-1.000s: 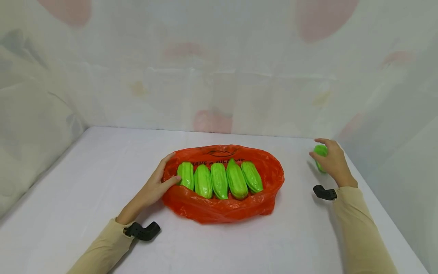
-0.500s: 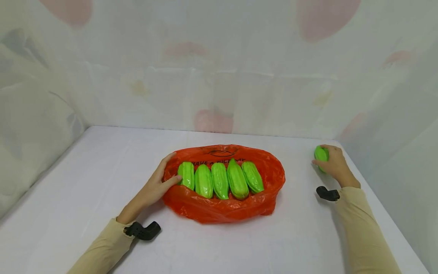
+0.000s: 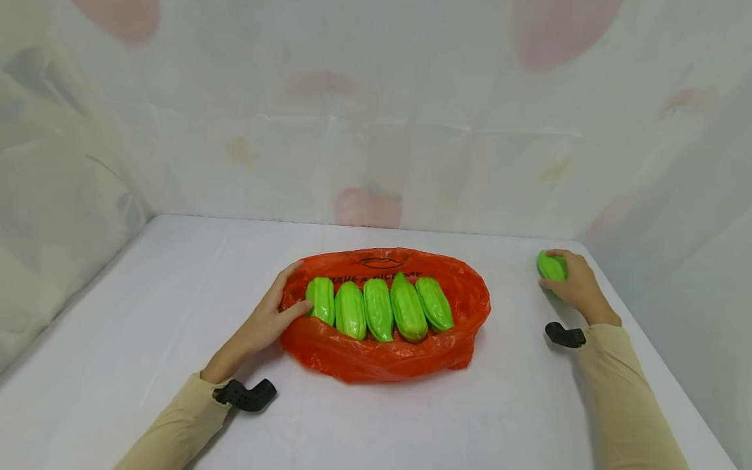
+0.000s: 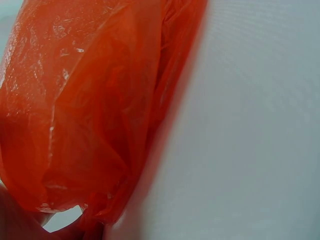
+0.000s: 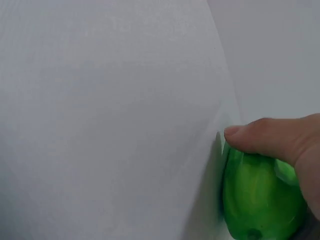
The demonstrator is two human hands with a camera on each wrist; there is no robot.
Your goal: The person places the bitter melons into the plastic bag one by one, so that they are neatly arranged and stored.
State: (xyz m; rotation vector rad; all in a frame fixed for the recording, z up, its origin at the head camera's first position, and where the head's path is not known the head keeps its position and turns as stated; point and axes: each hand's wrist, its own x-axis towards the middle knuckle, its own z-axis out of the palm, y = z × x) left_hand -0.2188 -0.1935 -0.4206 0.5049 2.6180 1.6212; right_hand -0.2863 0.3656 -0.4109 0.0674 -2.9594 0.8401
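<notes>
A red plastic bag [image 3: 382, 362] with dark print lies open on the table, several shiny green ridged gourds [image 3: 409, 310] side by side in its mouth. At the bag's left end my left hand [image 3: 267, 316] grips the rim, thumb on the inner side by the leftmost gourd [image 3: 320, 300]. In the left wrist view the bag's red film [image 4: 90, 115] fills the left half, and most of that hand is out of sight. At the far right my right hand [image 3: 578, 281] holds another green gourd [image 3: 551, 266]; the right wrist view has the thumb [image 5: 265, 135] pressed along this gourd [image 5: 260, 195].
A white cloth-covered table [image 3: 505, 405] lies under everything. Its right edge runs close beside the right hand. Pale patterned sheets [image 3: 376, 130] hang behind and at both sides. A black wrist device [image 3: 245, 396] sits on each forearm.
My right hand has come down around the far-right gourd and its fingers have drawn in on it. The gourd has tilted slightly. My left hand and the bag stay put.
</notes>
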